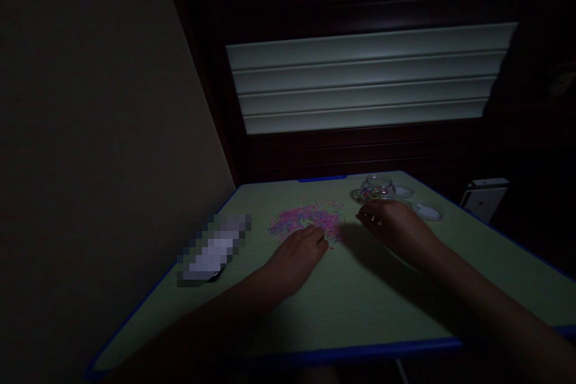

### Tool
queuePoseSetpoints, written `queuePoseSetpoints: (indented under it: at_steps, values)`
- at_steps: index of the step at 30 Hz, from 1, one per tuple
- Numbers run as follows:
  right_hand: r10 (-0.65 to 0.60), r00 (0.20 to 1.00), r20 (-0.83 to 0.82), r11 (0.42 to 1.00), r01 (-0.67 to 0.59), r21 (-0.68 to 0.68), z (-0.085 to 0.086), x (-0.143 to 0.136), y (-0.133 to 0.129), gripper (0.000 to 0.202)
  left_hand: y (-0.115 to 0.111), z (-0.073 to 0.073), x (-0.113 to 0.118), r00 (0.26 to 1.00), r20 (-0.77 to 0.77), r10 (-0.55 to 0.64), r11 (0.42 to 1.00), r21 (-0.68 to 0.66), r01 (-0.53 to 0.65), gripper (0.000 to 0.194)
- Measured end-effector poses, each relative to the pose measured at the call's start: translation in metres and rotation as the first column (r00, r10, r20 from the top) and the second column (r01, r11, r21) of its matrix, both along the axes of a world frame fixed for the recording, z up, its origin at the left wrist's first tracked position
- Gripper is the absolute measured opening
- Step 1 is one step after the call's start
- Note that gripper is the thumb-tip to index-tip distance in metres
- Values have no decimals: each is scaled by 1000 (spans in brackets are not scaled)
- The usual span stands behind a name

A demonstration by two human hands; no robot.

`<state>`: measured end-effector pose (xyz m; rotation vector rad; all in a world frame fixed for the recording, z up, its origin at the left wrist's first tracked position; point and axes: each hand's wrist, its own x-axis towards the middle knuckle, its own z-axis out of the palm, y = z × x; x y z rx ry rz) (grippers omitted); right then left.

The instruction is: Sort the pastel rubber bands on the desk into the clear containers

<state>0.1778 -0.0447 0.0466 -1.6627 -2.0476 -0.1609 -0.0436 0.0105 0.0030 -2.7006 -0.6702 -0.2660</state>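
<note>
A loose heap of small pink, purple and blue pieces, looking like little rubber bands, lies spread on the pale green table. My left hand rests at the heap's near edge with fingers together and curled down; its fingertips are partly hidden. To the right, my right hand hovers above the table, thumb and fingers pinched, just in front of a clear glass jar. Some coloured pieces show inside the jar. Whatever the pinch holds is too small and dark to make out.
Two round clear lids or shallow dishes lie beside the jar. A blurred-out flat object is at the table's left. Blue edging borders the table. A wall stands left, dark panelling behind, and a white box beyond the right edge.
</note>
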Motion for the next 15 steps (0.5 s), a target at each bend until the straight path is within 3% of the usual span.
queuePoseSetpoints:
  at_steps: [15]
  values:
    - [16, 1000, 9, 1000, -16, -20, -1, -3, -2, 23, -2, 0, 0, 1000, -27, -10, 1000, 6, 10, 16]
